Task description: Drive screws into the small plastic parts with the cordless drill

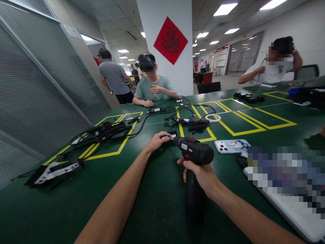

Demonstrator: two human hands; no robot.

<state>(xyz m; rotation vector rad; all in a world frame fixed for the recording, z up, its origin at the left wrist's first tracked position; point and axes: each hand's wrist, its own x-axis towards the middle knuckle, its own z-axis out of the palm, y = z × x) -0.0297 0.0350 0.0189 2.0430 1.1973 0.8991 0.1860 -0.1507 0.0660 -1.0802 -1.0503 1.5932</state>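
Note:
My right hand (199, 176) is wrapped round the grip of a black cordless drill (194, 150) with red accents. The drill's chuck points forward and left, its tip close to the fingers of my left hand (158, 140). Those fingers are closed on a small dark part (173, 133) lying at the drill's tip. Its exact kind is too small to make out, and the fingers and chuck partly hide it. Whether the bit touches the part, I cannot tell.
Black cables and adapters (106, 132) lie tangled on the left of the green table (101, 189). More cables (188, 120) and a white ring (212, 118) lie ahead. A phone (232, 146) and a blurred-out device (286, 203) are on the right. People sit across the table.

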